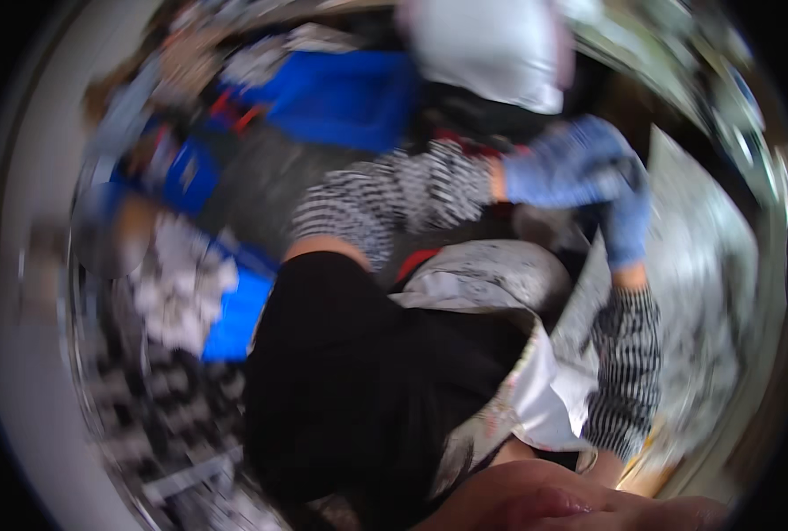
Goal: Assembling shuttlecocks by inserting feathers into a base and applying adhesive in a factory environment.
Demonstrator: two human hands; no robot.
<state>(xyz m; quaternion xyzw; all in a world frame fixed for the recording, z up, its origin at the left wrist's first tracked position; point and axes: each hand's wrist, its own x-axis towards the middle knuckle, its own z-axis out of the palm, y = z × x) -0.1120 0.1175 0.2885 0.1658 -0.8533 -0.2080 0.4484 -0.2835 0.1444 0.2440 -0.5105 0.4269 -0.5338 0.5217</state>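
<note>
Blue gloves cover both of our hands, and the picture is smeared with motion, so much stays unclear. Our left hand [558, 168] comes in from a striped black-and-white sleeve [403, 199] that crosses the middle of the view; the glove is bunched toward the upper right, and we cannot tell whether its fingers are curled on anything or spread. Our right hand [626, 232] hangs just below and to the right of it, at the end of a second striped sleeve [629, 363] that rises from the lower right. Its gloved fingers point upward and meet the left glove, so the two hands touch or nearly touch; how far they are closed we cannot tell.

Nearest the hands lies a pale grey patterned cloth [491, 274], draped below them at the centre, with a white fold [553, 398] hanging down beside the right sleeve. A large black mass [359, 380] fills the lower middle, partly under that cloth. Above the left sleeve we see a bright blue shape [341, 97], and to its right a white rounded object [491, 49] at the top edge. More blue and white things [208, 301] crowd the left side, too blurred to name.
</note>
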